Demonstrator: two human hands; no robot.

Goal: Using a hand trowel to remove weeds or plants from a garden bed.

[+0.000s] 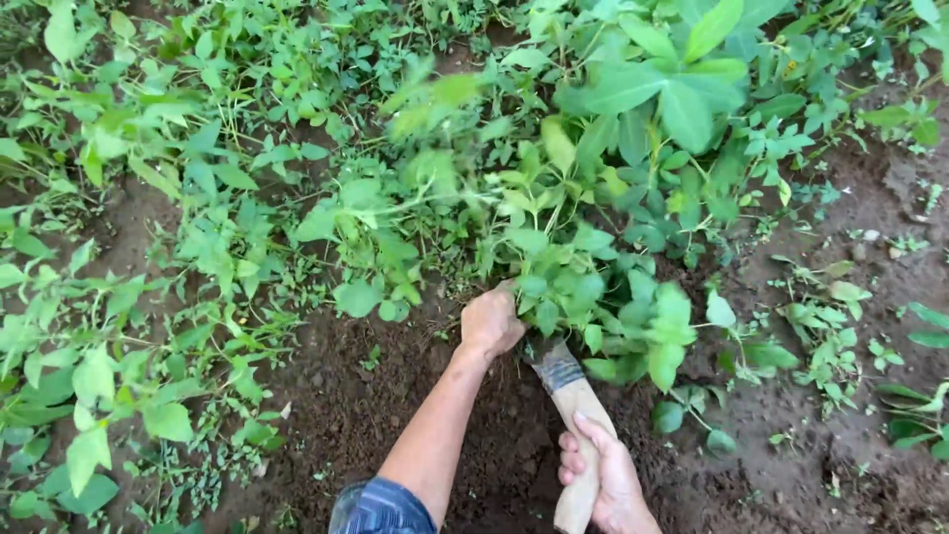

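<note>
A clump of leafy green weeds (554,277) is gripped at its base by the left hand (491,321), its fingers closed among the stems. At five o'clock from it, a wooden tool handle (576,435) is clasped by the right hand (605,480); its dark metal collar (557,368) is pointed toward the plant's base. Dark bare soil (346,405) is seen around both hands, with more green plants (148,247) at nine o'clock.

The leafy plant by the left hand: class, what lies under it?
Under the leafy plant: dark soil and the tool's metal collar. Its blade and the left hand's fingers are covered by leaves.
</note>
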